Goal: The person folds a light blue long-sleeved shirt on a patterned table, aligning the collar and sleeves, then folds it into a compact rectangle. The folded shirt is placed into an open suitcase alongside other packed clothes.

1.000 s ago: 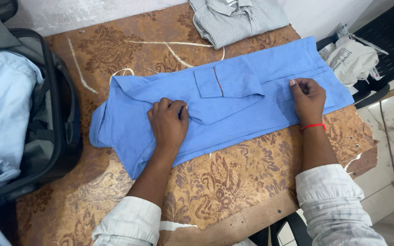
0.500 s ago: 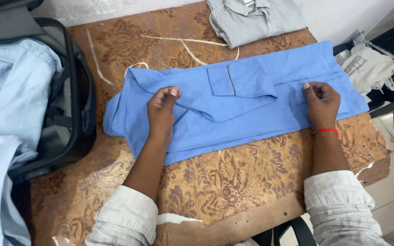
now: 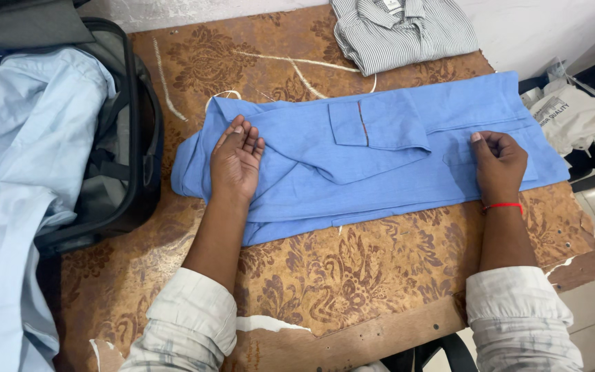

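I am pressing my flat, spread left hand on a blue shirt lying on the table, my right hand pinching its cloth; sleeves look folded in, halving seems left.

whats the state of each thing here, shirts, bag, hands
blue shirt: partly folded, lying flat on the table
striped shirt: folded, at the table's far edge
suitcase: open, pale blue cloth spilling out of it
left hand: fingers straight, laid on the blue shirt's left end
right hand: curled, pinching the blue shirt's fabric
white bag: crumpled, off the table to the right
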